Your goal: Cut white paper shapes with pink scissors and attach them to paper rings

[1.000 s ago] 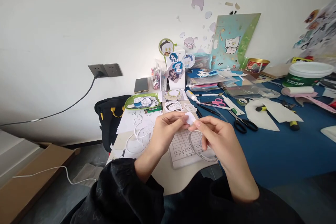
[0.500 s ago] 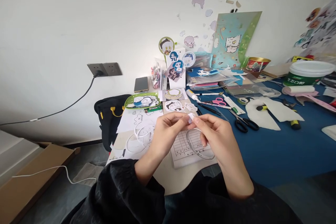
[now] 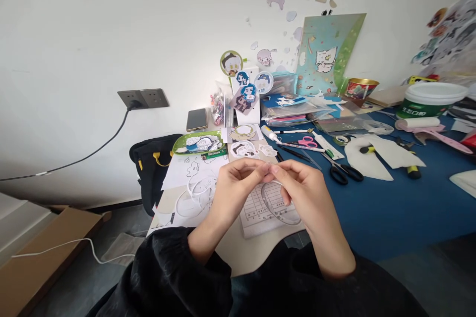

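Bench (image 3: 372, 213), pale left and blue right, against a white wall (image 3: 85, 25); on it, two scissors (image 3: 342, 165), one phone (image 3: 197, 120). Above one gridded sheet (image 3: 255, 208), left hand (image 3: 238, 183) and right hand (image 3: 303, 188) pinch, probably grasping a paper piece hidden between their fingertips.

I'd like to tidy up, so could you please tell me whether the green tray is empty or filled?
Not empty: the green tray holds overlapping flat cutouts, mostly white with some blue.
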`<state>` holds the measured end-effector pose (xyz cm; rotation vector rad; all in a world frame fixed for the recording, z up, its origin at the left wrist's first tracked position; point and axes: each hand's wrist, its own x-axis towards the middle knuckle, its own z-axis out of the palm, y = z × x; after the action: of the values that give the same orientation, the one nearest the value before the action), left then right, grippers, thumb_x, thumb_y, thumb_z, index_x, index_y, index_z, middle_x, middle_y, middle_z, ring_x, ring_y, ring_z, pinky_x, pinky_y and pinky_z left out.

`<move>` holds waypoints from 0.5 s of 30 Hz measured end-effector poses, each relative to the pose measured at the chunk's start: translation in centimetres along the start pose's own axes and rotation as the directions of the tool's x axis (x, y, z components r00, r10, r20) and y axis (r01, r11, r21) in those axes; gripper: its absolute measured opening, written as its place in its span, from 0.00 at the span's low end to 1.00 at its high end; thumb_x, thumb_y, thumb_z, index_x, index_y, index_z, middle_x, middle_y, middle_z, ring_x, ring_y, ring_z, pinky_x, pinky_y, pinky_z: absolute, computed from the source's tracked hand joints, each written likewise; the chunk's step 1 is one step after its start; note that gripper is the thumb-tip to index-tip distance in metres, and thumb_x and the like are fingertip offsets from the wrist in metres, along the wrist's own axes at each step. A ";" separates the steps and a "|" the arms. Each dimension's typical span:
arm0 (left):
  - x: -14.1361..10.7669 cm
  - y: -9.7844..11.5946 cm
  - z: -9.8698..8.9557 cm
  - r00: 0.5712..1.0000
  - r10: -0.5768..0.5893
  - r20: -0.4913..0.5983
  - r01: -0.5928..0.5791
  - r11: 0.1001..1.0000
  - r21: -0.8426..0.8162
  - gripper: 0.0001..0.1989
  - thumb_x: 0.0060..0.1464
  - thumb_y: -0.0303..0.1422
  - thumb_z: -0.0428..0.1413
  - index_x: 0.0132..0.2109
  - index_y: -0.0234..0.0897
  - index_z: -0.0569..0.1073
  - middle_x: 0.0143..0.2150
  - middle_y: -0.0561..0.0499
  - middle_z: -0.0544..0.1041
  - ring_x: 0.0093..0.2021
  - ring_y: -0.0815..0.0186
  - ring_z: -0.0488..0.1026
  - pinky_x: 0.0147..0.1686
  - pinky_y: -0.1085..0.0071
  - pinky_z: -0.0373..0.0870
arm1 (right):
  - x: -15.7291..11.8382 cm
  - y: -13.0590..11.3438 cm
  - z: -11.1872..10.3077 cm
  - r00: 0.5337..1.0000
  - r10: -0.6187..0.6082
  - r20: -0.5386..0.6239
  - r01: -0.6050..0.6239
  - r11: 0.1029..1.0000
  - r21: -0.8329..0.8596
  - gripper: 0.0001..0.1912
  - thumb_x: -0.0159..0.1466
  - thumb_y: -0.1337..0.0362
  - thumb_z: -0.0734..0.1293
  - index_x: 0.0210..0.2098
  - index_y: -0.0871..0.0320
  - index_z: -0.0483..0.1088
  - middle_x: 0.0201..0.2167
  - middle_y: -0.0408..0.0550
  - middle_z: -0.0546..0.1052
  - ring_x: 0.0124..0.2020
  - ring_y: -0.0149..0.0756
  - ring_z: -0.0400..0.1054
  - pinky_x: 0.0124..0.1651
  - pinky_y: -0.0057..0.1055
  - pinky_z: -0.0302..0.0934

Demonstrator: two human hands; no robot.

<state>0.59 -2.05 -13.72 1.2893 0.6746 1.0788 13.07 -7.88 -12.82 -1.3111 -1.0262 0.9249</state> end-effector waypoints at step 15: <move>0.0 -0.5 0.2 0.994 0.014 -0.111 -0.012 1.000 0.021 0.09 0.53 0.33 0.58 0.27 0.36 0.79 0.28 0.53 0.79 0.31 0.66 0.76 0.35 0.72 0.75 | 0.1 0.0 0.5 0.999 -0.025 -0.027 0.020 0.983 -0.184 0.13 0.60 0.54 0.65 0.28 0.57 0.73 0.21 0.43 0.75 0.15 0.28 0.57 0.18 0.27 0.51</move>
<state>0.94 -2.08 -14.18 1.2594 0.7634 1.1635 12.62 -7.58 -12.84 -1.4586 -1.1218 0.8061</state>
